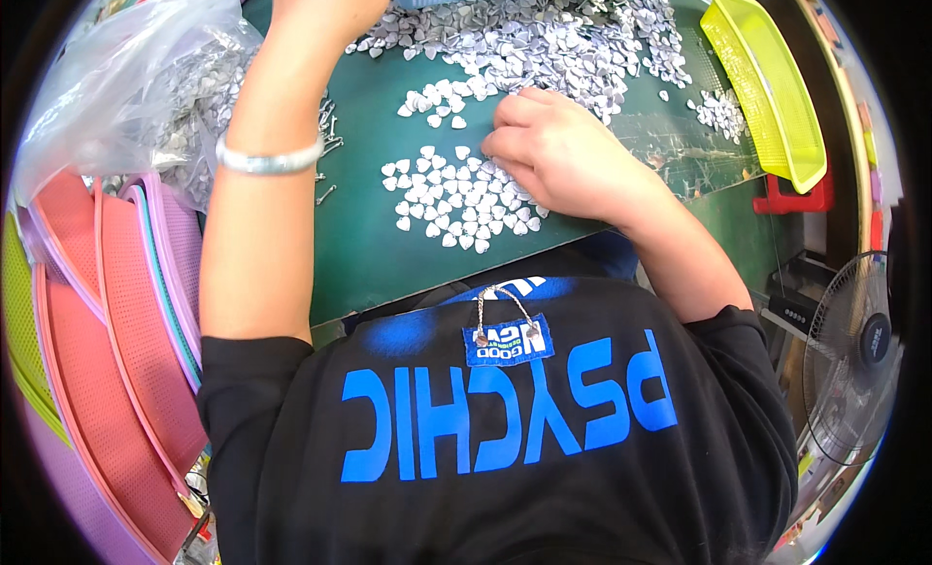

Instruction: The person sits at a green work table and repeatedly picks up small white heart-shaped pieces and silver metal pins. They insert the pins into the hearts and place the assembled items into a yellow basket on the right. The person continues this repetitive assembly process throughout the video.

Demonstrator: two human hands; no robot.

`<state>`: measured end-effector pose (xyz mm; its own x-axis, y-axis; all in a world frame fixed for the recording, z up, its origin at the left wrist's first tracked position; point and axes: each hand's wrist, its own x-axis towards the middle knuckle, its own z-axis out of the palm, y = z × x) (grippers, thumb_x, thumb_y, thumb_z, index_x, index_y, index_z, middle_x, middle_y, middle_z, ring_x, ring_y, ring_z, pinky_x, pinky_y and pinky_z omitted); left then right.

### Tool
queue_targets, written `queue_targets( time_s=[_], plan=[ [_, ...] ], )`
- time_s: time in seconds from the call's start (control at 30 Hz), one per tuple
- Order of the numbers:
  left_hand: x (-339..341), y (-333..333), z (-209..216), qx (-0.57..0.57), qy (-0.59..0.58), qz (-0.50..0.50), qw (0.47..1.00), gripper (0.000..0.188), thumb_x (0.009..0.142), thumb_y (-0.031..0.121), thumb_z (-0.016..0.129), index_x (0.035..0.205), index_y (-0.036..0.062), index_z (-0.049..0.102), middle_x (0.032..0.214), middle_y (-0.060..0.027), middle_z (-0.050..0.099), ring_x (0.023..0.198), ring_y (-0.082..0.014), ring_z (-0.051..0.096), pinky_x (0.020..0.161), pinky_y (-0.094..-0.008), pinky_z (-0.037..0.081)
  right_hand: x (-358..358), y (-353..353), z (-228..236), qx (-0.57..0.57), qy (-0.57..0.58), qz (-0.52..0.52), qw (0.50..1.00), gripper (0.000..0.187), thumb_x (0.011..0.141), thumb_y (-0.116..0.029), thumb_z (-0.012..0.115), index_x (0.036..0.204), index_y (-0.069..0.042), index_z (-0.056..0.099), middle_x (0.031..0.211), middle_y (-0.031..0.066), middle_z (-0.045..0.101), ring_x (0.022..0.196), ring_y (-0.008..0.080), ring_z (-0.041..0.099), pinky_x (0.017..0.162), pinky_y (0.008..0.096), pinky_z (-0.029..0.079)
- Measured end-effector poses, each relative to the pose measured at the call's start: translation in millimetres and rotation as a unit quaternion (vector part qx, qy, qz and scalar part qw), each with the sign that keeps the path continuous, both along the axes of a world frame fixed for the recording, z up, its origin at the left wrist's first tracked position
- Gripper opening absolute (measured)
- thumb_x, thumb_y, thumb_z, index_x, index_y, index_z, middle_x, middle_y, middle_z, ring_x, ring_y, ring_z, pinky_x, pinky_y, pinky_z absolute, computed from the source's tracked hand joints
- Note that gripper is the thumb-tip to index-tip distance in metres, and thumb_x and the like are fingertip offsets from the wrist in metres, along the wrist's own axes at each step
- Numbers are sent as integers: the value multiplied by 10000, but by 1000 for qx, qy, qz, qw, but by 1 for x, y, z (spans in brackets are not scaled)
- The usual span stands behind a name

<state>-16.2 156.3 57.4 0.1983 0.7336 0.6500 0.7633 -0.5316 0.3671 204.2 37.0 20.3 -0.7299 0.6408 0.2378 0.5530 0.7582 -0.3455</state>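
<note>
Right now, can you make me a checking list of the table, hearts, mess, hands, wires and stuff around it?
Surface: green table, scratched toward the right.
Job's things: silver hearts spread nearby; a bigger pile farther back.
Clutter: clear plastic bag at left.
Hands: right hand by the spread hearts, grip unclear; left hand cut off by the picture's top edge.
Cables: nothing seen on the table.
Surroundings: pink baskets left; yellow-green basket and fan right.
</note>
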Motion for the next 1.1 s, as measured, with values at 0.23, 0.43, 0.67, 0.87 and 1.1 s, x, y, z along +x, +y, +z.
queue_targets(
  time_s=[0.23,0.43,0.67,0.87,1.1],
  plan=[
    [-18,-78,-19,-187,-118,27,975,106,829,129,650,896,49,663,719,-43,613,627,-144,570,617,-291,481,-23,18,-3,19,25,-39,999,77,800,-115,649,843,-53,658,810,89,583,817,305,592,714,411,488],
    [-19,-109,-37,-258,-21,-88,962,122,803,108,644,897,82,716,785,-106,611,756,-290,621,692,-369,498,-26,21,5,-12,-44,-37,998,115,814,-117,569,784,-42,651,816,107,617,820,313,628,742,418,511],
    [-17,-116,-45,-233,57,-136,961,214,770,-16,622,944,55,725,723,-92,544,705,-247,563,646,-337,457,-23,24,9,-40,-13,-32,999,108,811,-135,580,780,-58,650,803,115,611,794,322,633,715,423,518],
    [-21,-114,-48,-275,-3,-153,949,199,779,-23,604,930,41,716,738,-86,546,684,-226,558,636,-330,454,-39,31,-7,6,-7,-53,999,80,803,-127,631,844,-62,654,819,97,586,811,319,611,676,422,497],
    [-22,-117,-47,-267,-1,-141,953,183,780,-8,608,928,41,703,755,-90,560,700,-236,570,642,-332,460,-32,28,9,-113,-33,-59,991,134,813,-128,552,793,-62,666,819,121,636,832,332,635,715,440,515]
  ],
)
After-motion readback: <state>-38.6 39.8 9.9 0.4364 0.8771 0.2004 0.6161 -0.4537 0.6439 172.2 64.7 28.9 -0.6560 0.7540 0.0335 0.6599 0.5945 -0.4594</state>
